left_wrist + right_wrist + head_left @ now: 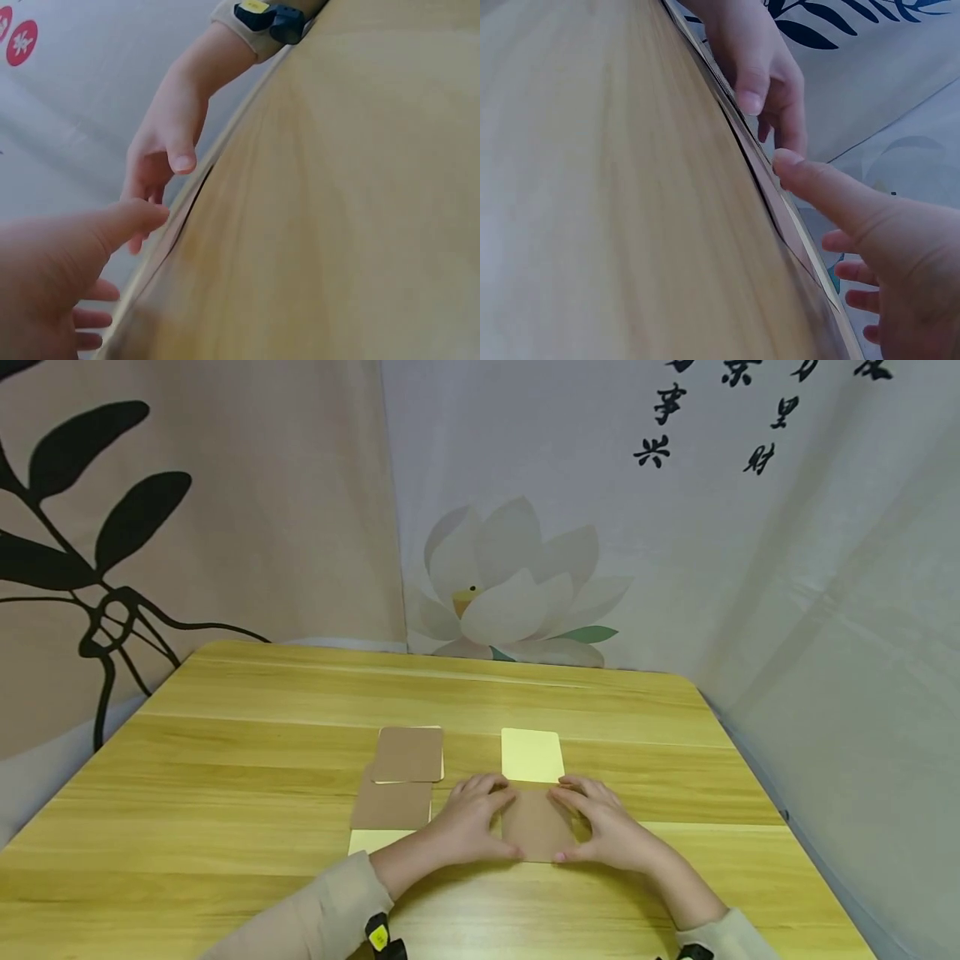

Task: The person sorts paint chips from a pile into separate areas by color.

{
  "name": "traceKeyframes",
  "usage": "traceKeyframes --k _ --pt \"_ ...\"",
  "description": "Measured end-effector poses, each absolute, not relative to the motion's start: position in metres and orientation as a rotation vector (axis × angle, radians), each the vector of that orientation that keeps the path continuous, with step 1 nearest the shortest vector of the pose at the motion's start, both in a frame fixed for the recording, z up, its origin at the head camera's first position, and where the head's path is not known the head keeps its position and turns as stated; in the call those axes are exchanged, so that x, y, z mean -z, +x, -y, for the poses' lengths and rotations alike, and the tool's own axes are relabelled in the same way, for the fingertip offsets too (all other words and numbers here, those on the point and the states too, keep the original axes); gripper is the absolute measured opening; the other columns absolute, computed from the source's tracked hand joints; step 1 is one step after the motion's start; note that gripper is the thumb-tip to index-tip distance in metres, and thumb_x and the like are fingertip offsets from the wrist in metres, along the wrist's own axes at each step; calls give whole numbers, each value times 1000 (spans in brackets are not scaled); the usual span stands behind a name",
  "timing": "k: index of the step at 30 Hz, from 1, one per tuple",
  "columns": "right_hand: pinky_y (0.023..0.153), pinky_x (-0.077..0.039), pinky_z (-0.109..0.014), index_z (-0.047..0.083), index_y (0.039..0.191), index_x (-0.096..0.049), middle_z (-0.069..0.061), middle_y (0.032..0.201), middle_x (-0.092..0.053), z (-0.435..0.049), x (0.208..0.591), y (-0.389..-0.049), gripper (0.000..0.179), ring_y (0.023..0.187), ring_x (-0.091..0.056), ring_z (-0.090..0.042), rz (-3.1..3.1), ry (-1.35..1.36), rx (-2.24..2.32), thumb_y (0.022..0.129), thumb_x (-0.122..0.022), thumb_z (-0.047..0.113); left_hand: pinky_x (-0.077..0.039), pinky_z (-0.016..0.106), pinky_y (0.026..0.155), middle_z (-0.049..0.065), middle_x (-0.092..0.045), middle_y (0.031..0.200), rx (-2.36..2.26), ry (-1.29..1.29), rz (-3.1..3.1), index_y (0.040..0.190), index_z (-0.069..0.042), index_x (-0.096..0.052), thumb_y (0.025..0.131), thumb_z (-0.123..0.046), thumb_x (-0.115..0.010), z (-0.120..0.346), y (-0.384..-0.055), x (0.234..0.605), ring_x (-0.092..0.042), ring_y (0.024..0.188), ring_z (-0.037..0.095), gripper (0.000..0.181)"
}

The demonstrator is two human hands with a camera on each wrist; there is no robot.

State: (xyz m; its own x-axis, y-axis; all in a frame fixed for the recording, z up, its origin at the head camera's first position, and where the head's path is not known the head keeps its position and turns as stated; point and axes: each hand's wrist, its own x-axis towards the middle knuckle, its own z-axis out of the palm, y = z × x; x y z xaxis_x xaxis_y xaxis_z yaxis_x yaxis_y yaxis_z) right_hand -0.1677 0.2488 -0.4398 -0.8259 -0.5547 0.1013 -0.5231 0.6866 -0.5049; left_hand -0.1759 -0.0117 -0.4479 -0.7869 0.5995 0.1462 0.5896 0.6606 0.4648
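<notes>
A brown square card (537, 827) lies between my two hands near the middle of the table. My left hand (474, 825) holds its left side, thumb at the near corner and fingers at the far corner. On the right side my right hand (609, 827) grips the card the same way. Just beyond it, a pale yellow card (532, 755) lies flat, meeting the brown card's far edge. In both wrist views the thumbs point toward each other low over the tabletop, and the card's face is hidden there.
Left of my left hand runs a column of cards: an upper brown card (408, 754), a lower brown card (392, 806) and a pale yellow card (377, 841), partly behind my forearm. The wooden table (225, 760) has curtains behind and beside it. Each wrist wears a dark camera.
</notes>
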Motion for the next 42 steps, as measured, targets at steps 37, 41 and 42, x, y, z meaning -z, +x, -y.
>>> traceKeyframes --k 37,41,42 --pt "105 -15 -55 11 142 -47 -14 147 -35 -163 426 -207 86 134 -26 -30 -2939 -970 877 72 -81 48 -8 64 103 12 -39 146 -978 967 -2901 142 -7 -47 73 -49 -79 125 -224 437 -26 134 37 87" --pt "104 -17 -55 10 141 -48 -15 146 -35 -151 425 -213 85 134 -26 -32 -2947 -987 888 71 -82 46 -8 65 103 14 -39 145 -966 931 -2916 142 -7 -45 73 -54 -78 135 -230 437 -27 134 38 90" --pt "104 -17 -55 10 141 -48 -15 146 -35 -148 425 -215 85 134 -26 -33 -2948 -987 887 71 -82 46 -8 64 103 15 -38 146 -962 924 -2917 143 -6 -45 72 -55 -77 137 -231 437 -27 134 38 92"
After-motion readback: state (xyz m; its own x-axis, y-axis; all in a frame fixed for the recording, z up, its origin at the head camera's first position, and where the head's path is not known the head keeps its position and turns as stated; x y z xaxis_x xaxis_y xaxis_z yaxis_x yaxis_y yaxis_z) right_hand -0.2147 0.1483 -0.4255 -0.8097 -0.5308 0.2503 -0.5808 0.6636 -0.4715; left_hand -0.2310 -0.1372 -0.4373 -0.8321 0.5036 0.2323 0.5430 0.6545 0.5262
